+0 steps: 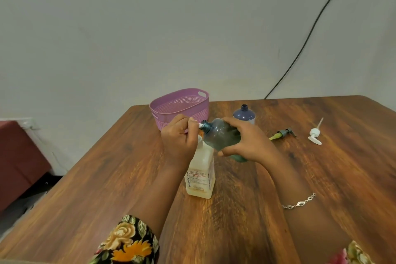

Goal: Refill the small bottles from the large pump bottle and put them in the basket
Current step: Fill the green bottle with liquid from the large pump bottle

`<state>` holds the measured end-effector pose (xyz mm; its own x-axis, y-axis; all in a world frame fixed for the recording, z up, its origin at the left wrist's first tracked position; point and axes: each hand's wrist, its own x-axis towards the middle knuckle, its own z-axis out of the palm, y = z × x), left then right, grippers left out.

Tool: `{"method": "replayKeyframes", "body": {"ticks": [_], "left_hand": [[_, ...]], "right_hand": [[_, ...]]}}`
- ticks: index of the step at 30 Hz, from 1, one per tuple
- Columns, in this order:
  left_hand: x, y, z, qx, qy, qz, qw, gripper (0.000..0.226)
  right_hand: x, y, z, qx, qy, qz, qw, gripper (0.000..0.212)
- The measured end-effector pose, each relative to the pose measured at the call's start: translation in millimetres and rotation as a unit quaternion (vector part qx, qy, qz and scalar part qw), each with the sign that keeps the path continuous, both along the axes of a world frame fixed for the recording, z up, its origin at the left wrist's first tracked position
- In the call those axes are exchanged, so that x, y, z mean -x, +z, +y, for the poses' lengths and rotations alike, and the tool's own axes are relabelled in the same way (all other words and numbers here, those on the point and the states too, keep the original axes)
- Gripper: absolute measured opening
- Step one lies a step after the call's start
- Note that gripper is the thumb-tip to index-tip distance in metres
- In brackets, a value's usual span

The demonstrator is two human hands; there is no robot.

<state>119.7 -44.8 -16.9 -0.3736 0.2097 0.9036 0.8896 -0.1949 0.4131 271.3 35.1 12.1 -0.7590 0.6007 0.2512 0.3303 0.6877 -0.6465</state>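
Note:
A large pump bottle [200,174] with pale yellow liquid and a red-lettered label stands mid-table. My left hand [179,138] rests closed on its white pump head, whose nozzle pokes into the neck of a small teal bottle [220,135]. My right hand [246,141] grips that small bottle, tilted on its side with its open neck toward the nozzle. A second small bottle [244,113], dark blue and uncapped, stands upright behind. The pink basket [182,106] sits at the table's far edge, with nothing visible inside it.
Two loose pump caps lie on the wooden table [321,178] to the right: a dark one with a yellowish tube [284,133] and a white one [315,134]. A black cable [310,34] runs down the wall. A maroon seat [19,152] stands at the left.

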Motion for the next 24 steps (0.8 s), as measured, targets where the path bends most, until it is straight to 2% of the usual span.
{"method": "replayKeyframes", "body": {"ticks": [9, 13, 24], "left_hand": [[-0.5, -8.4, -2.9, -0.008, -0.013, -0.006, 1.000, 0.040], [-2.8, 5.6, -4.9, 0.018, 0.012, 0.006, 1.000, 0.041], [-1.3, -10.9, -3.7, -0.004, -0.002, -0.022, 1.000, 0.038]], "right_hand": [[1.4, -11.8, -5.9, 0.025, -0.002, 0.029, 0.999, 0.075], [1.2, -11.9, -5.5, 0.048, -0.004, 0.050, 0.998, 0.081], [9.2, -31.6, -4.7, 0.029, -0.055, 0.085, 0.994, 0.073]]}}
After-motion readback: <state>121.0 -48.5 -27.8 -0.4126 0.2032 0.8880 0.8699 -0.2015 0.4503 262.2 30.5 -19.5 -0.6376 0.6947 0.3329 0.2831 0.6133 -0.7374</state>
